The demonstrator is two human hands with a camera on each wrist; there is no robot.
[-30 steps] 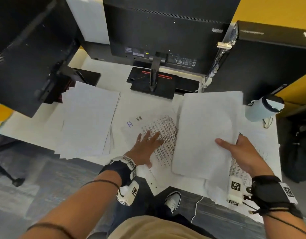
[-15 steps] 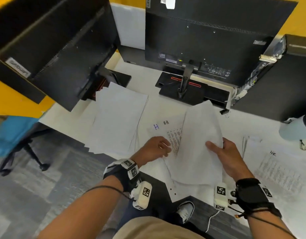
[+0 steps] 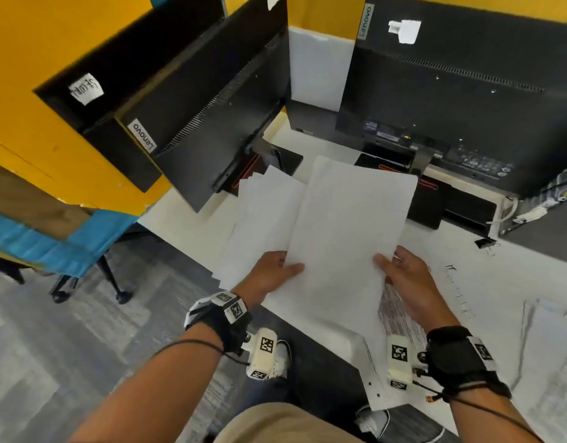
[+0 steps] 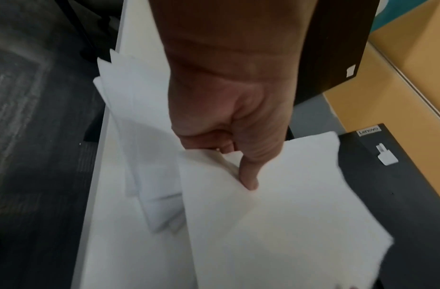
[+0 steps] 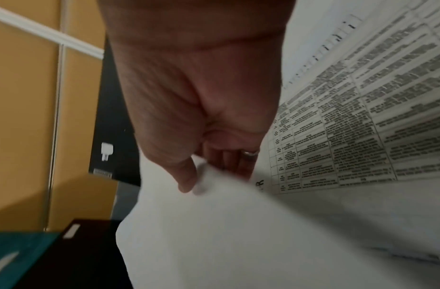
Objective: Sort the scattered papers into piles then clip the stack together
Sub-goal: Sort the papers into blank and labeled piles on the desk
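I have both hands on 1 bundle of white sheets (image 3: 346, 238), blank side up, held above the white desk (image 3: 186, 225). My left hand (image 3: 269, 276) pinches its left edge at about 8 o'clock of the bundle: the left wrist view shows the thumb (image 4: 248, 176) pressed on top and the other fingers curled underneath the sheets (image 4: 275, 215). My right hand (image 3: 403, 279) grips the right edge at about 4 o'clock; the right wrist view shows the thumb (image 5: 186, 179) on the top face of the sheets (image 5: 238, 234) and the fingers tucked below, 1 of them wearing a ring (image 5: 249, 153). The bundle's long side points toward 12 o'clock, tilted slightly to 1 o'clock.

Just to the 9 o'clock side of the held bundle lies a fanned pile of blank papers (image 3: 263, 219) on the desk, its corners splayed; the bundle overlaps its right edge from above. Under my right hand, at 5 o'clock, lie printed pages (image 3: 400, 318) with dense table text, face up, also seen in the right wrist view (image 5: 362, 117). More sheets (image 3: 544, 340) with faint writing spread toward 3 o'clock.

A black binder clip (image 3: 485, 243) sits on the desk at 2 o'clock, well apart from both hands. At 12 o'clock stand 2 black monitors seen from behind: 1 at 11 o'clock (image 3: 180, 91), 1 at 1 o'clock (image 3: 467, 107).
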